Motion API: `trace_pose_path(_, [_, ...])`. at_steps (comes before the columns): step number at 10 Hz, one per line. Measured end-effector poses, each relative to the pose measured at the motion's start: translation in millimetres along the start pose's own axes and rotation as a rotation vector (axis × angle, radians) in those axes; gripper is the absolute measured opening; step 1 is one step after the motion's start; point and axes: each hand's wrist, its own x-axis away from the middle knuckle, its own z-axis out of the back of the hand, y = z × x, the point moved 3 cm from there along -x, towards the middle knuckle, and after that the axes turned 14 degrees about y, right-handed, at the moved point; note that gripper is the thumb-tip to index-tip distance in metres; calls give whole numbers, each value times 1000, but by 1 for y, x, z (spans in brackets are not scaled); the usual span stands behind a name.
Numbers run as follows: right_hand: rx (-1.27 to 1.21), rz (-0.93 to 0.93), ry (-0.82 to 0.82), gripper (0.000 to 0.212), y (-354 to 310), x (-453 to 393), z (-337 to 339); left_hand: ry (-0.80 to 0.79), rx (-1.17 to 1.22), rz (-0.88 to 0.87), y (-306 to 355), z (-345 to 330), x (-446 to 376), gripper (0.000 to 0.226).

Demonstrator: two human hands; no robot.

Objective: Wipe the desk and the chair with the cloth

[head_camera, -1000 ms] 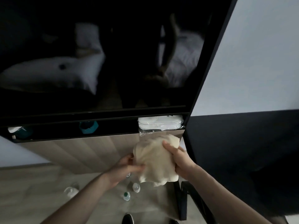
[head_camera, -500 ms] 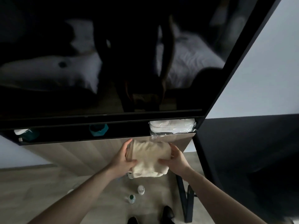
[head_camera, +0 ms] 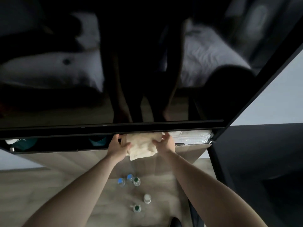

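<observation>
A cream cloth, folded into a wad, is held between both of my hands at the mouth of a dark shelf slot under a big black screen. My left hand grips its left side with the thumb curled over the front. My right hand pinches its right edge. The cloth's upper part reaches into the slot and its lower corner hangs over the wooden desk panel. A black chair fills the right side; only its dark back shows.
A plastic-wrapped white bundle lies in the slot right of the cloth, teal items to the left. Several small bottles stand on the wooden floor below. The glossy screen looms close above.
Both hands have raised the cloth from in front of the wooden panel up to the shelf slot, and it has been squeezed from a loose sheet into a flatter wad.
</observation>
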Motion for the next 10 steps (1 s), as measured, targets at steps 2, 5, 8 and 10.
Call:
trace_pose_path(2, [298,249,-249,91,13,-3,-40,-183,-444,-319,-21,-25,-4,79])
trace_pose_path(5, [659,553,-262,87,30,10,-60,-207,-886,-547,-25,-47,11,91])
trace_pose_path(8, [563,427,-334,91,31,39,-36,-356,-844,-442,0,-33,36,91])
trace_pose_path(10, [455,390,-250,93,35,118,57,-370,-675,-576,6,24,128,76])
